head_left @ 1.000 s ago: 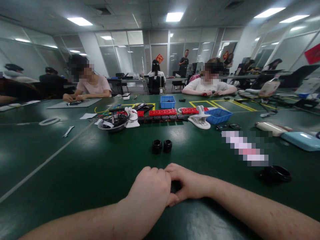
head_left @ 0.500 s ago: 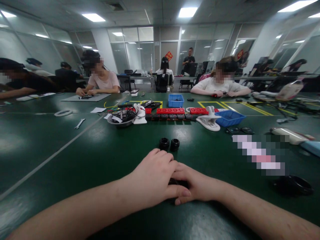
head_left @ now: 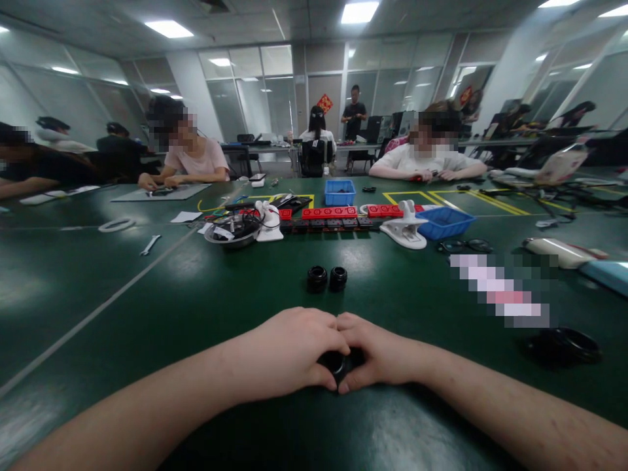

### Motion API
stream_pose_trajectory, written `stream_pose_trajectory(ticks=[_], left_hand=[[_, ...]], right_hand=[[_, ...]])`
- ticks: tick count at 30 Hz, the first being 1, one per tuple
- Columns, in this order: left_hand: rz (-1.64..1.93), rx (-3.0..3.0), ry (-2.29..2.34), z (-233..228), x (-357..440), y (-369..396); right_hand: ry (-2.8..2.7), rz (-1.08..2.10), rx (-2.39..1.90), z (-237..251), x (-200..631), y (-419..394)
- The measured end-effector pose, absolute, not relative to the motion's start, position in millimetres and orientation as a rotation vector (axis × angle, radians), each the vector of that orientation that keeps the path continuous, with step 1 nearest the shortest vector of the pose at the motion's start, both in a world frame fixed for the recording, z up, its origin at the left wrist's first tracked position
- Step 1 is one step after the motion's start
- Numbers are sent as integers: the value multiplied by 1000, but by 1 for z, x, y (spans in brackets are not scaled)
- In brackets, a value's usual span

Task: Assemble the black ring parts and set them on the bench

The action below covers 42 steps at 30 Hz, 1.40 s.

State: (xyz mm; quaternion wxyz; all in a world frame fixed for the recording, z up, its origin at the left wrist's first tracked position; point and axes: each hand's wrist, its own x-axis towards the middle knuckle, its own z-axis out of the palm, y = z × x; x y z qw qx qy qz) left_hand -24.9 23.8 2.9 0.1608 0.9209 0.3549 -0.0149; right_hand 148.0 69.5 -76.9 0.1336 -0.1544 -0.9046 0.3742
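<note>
At a green desk (head_left: 235, 288), a person's left hand (head_left: 294, 350) and right hand (head_left: 380, 350) grip a round black part (head_left: 339, 364) between them.

Across the desk sit a person in a pink top (head_left: 199, 160) and another in white (head_left: 392, 160). A row of red blocks (head_left: 330, 212) runs over the middle, with a metal bowl (head_left: 230, 244) of dark items near one end and a blue bin (head_left: 444, 224) near the other. On the near side, the hands meet, the left curled over the part, the right clasping it from the opposite side. A thick black ring (head_left: 572, 347) lies well apart, beyond the right forearm. The gripped part, mostly hidden by fingers, sits low between the thumbs; whether it touches the desk cannot be told. Just past the knuckles, two black cylinders (head_left: 316, 279) stand side by side.
</note>
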Motion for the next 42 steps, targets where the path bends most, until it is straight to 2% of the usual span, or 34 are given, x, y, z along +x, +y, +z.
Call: stream_pose_trajectory(ticks=[8, 15, 20, 25, 31, 42], left_hand=[[-275, 2647, 1485, -12, -5, 16], [-169, 2615, 1656, -18, 3, 9], [-19, 2690, 1571, -19, -2, 12], [321, 2830, 1151, -3, -19, 16], [50, 2605, 872, 11, -35, 21], [-128, 2644, 1041, 6, -26, 21]], right_hand=[[-2612, 1091, -477, -76, 148, 69], [-2641, 1047, -510, -76, 148, 68], [-2622, 1062, -476, -77, 148, 68], [-2556, 1090, -421, -81, 147, 69], [-2602, 1076, -436, -78, 148, 69], [-2624, 1095, -486, -77, 149, 70]])
